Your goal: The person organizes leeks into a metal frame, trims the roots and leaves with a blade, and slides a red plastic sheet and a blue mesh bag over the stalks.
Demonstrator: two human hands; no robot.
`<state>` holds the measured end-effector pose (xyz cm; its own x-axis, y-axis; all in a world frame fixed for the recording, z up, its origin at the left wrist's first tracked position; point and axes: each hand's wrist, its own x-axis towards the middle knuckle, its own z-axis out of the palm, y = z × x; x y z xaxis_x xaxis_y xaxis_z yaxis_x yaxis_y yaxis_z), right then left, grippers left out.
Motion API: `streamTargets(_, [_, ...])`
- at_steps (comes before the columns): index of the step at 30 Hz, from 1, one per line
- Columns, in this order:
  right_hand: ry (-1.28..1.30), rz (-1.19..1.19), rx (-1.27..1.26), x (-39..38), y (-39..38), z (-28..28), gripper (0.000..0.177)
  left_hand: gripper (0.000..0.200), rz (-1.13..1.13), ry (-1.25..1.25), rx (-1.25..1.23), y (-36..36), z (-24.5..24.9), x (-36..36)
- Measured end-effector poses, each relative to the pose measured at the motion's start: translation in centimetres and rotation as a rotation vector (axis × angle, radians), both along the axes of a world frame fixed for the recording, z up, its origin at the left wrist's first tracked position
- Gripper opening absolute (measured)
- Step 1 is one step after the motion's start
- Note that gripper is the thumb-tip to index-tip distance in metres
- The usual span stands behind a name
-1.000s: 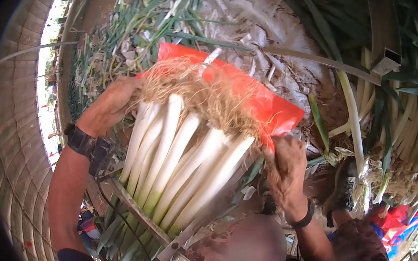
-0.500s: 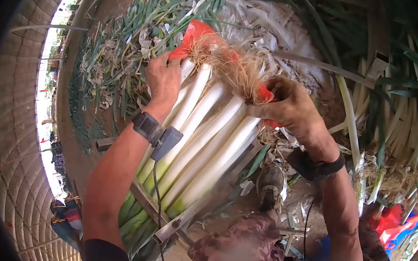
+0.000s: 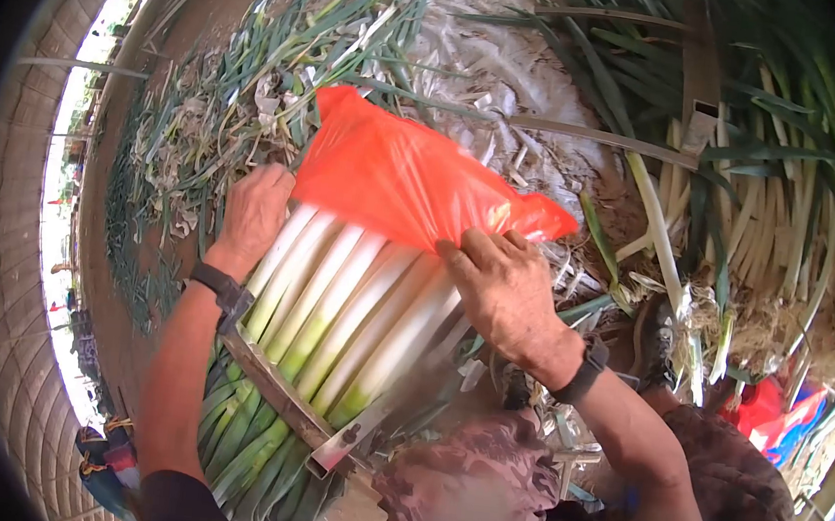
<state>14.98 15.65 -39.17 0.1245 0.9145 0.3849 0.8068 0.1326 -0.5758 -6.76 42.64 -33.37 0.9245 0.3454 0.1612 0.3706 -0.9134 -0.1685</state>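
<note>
A bundle of thick white-stemmed leeks (image 3: 354,295) lies across a metal frame (image 3: 289,394), with green leaves hanging towards me. An orange-red plastic bag (image 3: 406,174) covers the root ends, so the roots are hidden. At the bag's left edge, my left hand (image 3: 253,217) is closed, beside the outermost stem. My right hand (image 3: 505,294) grips the bag's lower right edge, with its fingers curled over the plastic. Both wrists wear dark bands.
More leeks with roots (image 3: 792,236) are piled at the right, behind a metal bar (image 3: 698,117). Cut leaves (image 3: 308,39) litter the ground at the upper left. A pale plastic sheet (image 3: 489,36) lies at the top. Red and blue plastic (image 3: 769,415) sits at the lower right.
The bag, bunched up behind the roots before, is now drawn over the root ends towards me. Both hands have come down and to the left with it.
</note>
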Motion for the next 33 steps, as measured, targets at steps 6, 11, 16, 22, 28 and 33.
streamTargets(6, [0.217,0.216,-0.192,-3.1,-4.6,1.5,0.024,0.023,0.138,0.637,-0.054,1.4,-0.4,2.4])
streamTargets(11, [0.618,0.044,-0.209,-0.7,-11.6,6.0,0.029,0.014,0.217,0.666,0.037,-1.0,2.7,1.2])
streamTargets(16, [1.193,-0.199,0.017,0.3,-20.4,17.5,0.033,0.025,0.126,0.421,-0.179,-9.1,10.3,3.5])
streamTargets(22, [1.115,-0.461,0.427,-2.6,-39.1,28.9,0.081,0.040,-0.126,0.211,-0.740,-21.0,18.0,8.3])
streamTargets(28, [0.670,-1.145,0.374,-2.9,-59.0,29.8,0.056,0.039,-0.095,0.317,-1.082,-32.3,20.5,12.7])
streamTargets(33, [0.601,-1.574,-0.031,-1.4,-76.5,11.9,0.044,0.038,-0.244,0.339,-1.038,-34.4,16.2,16.5])
